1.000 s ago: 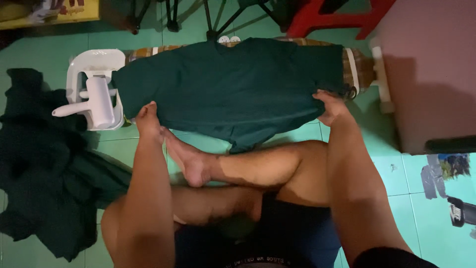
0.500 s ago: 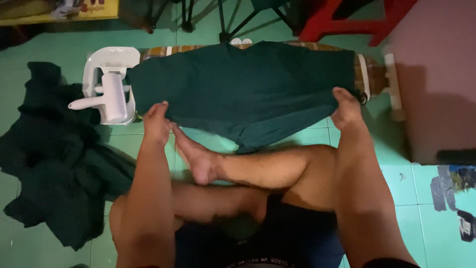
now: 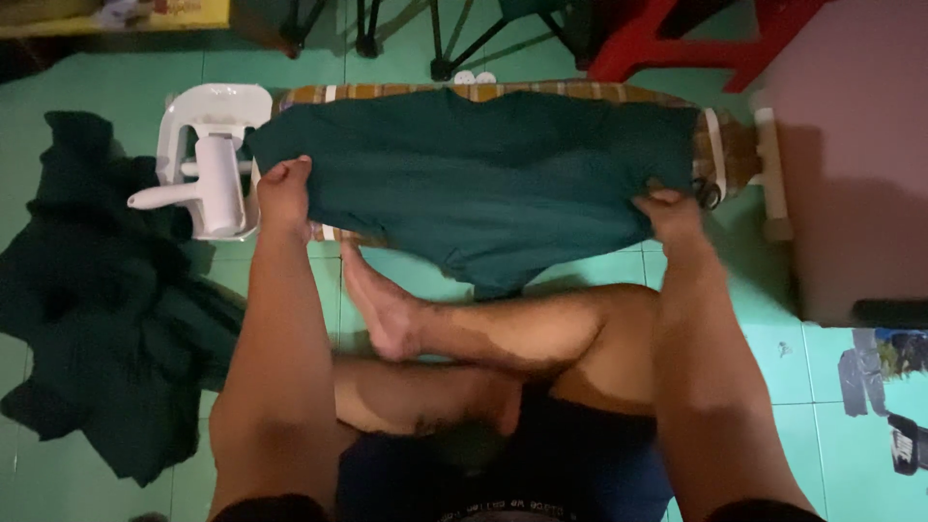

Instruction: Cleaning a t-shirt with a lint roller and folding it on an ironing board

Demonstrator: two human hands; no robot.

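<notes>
Seated on the tiled floor, the person pinches a dark green garment (image 3: 483,184) spread across the low ironing board (image 3: 522,92): left hand (image 3: 283,193) closed on its left edge, right hand (image 3: 670,215) gripping the right, beside a white steam iron (image 3: 208,184)

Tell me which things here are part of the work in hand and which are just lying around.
In use:
left hand and right hand, each gripping an edge of the green garment
low ironing board under it
white iron on its stand

Lying about:
dark clothes pile
red stool
black chair legs
</notes>
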